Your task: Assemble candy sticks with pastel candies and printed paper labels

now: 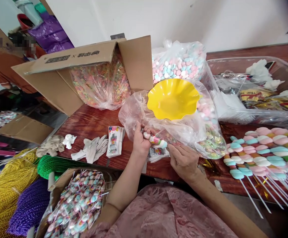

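Observation:
A marshmallow lollipop (156, 140) in a clear printed wrapper lies between my two hands over the table edge. My left hand (141, 141) is closed around its wrapped far end. At the other end, next to the pale blue marshmallow, the fingers of my right hand (185, 161) are pinched together, seemingly on its stick, which is mostly hidden. Below the lollipop is a stack of printed wrappers (158, 153); another wrapper stack (115, 141) lies left of my left hand. Beyond my hands, a yellow wavy-edged bowl (173, 99) rests on a clear bag of candy (207, 138).
Marshmallow skewers (268, 153) lie at right, before a clear plastic bin (255, 114). An open carton (136, 62) holds a bag of gummy rings (104, 84). Gloves (91, 148) lie at left. A box of wrapped lollipops (77, 201) sits below. Another person is at far left.

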`<state>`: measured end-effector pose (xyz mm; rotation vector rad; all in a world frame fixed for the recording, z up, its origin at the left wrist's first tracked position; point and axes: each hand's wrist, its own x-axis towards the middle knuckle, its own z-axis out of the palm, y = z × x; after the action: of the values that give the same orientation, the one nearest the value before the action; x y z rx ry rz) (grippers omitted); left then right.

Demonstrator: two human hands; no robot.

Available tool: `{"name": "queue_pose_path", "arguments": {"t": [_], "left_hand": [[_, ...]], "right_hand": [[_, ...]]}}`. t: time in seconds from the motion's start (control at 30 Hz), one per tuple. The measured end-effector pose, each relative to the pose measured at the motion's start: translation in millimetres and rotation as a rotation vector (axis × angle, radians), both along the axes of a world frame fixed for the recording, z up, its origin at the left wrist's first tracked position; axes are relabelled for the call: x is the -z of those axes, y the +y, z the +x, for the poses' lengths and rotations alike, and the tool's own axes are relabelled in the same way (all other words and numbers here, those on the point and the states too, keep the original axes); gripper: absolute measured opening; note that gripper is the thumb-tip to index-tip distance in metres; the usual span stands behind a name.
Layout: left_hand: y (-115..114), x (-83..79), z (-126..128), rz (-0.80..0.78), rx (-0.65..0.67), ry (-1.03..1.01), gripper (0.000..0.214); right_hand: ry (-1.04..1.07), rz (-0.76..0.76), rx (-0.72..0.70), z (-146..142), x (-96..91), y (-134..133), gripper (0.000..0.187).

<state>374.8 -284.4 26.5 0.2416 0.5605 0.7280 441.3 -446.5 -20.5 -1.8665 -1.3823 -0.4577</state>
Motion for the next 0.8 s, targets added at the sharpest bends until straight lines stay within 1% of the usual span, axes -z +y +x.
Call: {"name": "queue_pose_path", "arguments": {"t": [0.07, 0.1, 0.17, 0.23, 0.3, 0.4, 0.47, 0.5, 0.53, 0.6, 0.67, 0.7, 0.73, 0.77, 0.8], "left_hand": [[-7.4, 1.6, 0.9, 0.082, -0.034, -0.015, 0.046], [-10.8, 1.7, 0.8, 0.137, -0.039, -0.028, 0.047], [-15.2, 0.2, -0.5, 0.234, -0.019, -0.059, 0.048], [-15.4, -2.7, -2.5, 0.275, 0.052, -0.108, 0.045], [-12.3, -6.2, -4.3, 0.271, 0.133, -0.170, 0.036], [-7.7, -10.3, -6.6, 0.280, 0.187, -0.192, 0.030], [-7.4, -10.7, -8.3, 0.325, 0.214, -0.150, 0.034], [-8.4, -10.1, -8.8, 0.357, 0.240, -0.124, 0.037], [-10.1, -9.1, -9.0, 0.390, 0.268, -0.097, 0.040], [-15.6, -6.5, -7.0, 0.437, 0.298, -0.033, 0.047], [-23.5, -4.4, -1.8, 0.439, 0.254, 0.042, 0.048], [-28.0, -3.8, 1.5, 0.429, 0.216, 0.071, 0.047], [-32.5, -3.6, 4.7, 0.420, 0.176, 0.087, 0.045], [-36.6, -3.8, 7.1, 0.418, 0.139, 0.086, 0.044], [-40.0, -4.1, 8.5, 0.426, 0.109, 0.066, 0.045]], "right_hand": [[0.266, -0.035, -0.057, -0.8, -3.8, 1.8, 0.021], [0.446, -0.072, -0.122, -0.6, -7.1, 2.5, 0.025], [0.839, -0.185, -0.306, 0.7, -15.3, 3.3, 0.034], [1.172, -0.292, -0.487, 2.3, -23.2, 2.7, 0.040], [1.365, -0.336, -0.588, 3.0, -27.5, 0.9, 0.040], [1.478, -0.353, -0.623, 2.4, -25.1, -2.6, 0.037], [1.447, -0.337, -0.584, 1.6, -19.7, -5.1, 0.038], [1.360, -0.316, -0.539, 1.2, -16.7, -6.2, 0.039], [1.212, -0.283, -0.475, 0.7, -13.7, -7.3, 0.039], [0.781, -0.181, -0.301, -1.1, -8.2, -8.7, 0.035], [0.365, -0.085, -0.135, -4.1, -4.3, -8.3, 0.028], [0.227, -0.052, -0.079, -5.9, -3.2, -7.2, 0.025], [0.151, -0.031, -0.046, -7.6, -2.8, -5.8, 0.023], [0.138, -0.020, -0.036, -9.0, -3.1, -4.1, 0.023], [0.188, -0.014, -0.047, -9.8, -4.0, -2.5, 0.022]]}}
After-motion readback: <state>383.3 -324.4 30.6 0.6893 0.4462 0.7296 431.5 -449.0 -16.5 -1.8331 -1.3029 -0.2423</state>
